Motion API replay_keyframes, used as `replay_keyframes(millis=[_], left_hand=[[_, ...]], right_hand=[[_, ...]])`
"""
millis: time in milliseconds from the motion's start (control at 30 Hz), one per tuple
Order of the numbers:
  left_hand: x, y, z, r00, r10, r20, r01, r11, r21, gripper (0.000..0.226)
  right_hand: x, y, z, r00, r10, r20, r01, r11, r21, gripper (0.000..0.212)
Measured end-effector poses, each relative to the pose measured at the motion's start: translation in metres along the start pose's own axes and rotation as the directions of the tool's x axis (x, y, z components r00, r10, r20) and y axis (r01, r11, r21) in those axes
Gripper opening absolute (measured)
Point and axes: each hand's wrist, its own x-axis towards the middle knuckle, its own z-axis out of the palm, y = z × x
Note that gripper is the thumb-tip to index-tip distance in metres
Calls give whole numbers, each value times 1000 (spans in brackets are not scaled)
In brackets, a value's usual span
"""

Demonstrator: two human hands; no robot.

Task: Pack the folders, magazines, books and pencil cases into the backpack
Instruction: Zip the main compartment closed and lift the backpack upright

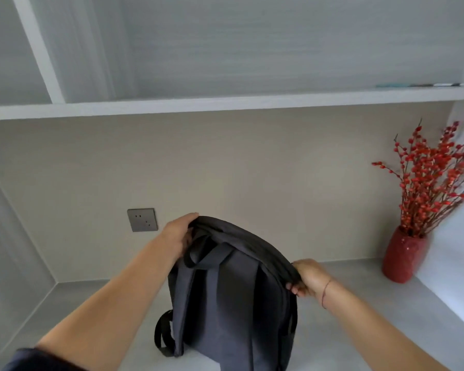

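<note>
The backpack (233, 290) stands upright on the desk (332, 330), straps toward me. My left hand (178, 236) has its fingers curled over the top edge, and my right hand (307, 281) pinches the fabric at the right shoulder: 2 holds, both on soft cloth. An uneven pull could tip the bag or make it sag. The red vase (403, 255) stands near on the right, so a wide swing could knock it.

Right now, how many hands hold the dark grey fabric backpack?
2. The left hand grips the top left edge of the dark grey fabric backpack; the right hand grips its upper right edge. No other hand shows.
</note>
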Motion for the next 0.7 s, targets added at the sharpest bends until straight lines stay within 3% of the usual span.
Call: replay_keyframes(millis=[100,200,333,400,433,500,567,633,700], left_hand=[[11,-24,6,988,152,-4,-151,981,121,21],[14,-50,10,964,265,-18,-248,921,299,41],[-6,-85,20,959,282,43,-262,813,520,38],[-16,-106,26,945,328,-5,-266,775,574,40],[-21,-117,28,920,388,-57,-259,711,654,46],[-37,-140,38,834,532,-146,-197,534,822,67],[-59,-165,54,778,619,-105,-242,449,860,96],[-80,-183,76,801,599,-3,-330,445,832,123],[-93,-189,101,873,488,28,-318,523,791,139]], right_hand=[[11,12,-1,998,-3,-60,0,999,-47,28],[22,18,-7,992,-82,-98,71,991,-112,33],[22,22,-7,999,-37,-38,39,999,29,20],[28,28,-7,1000,-16,-14,18,991,129,18],[32,30,-10,1000,-29,-12,30,987,156,28],[38,29,-16,995,-77,56,72,994,81,43],[38,24,-19,982,-107,156,117,992,-52,22],[37,21,-17,975,-130,181,155,979,-132,15],[37,18,-13,973,-151,175,180,970,-163,17]])
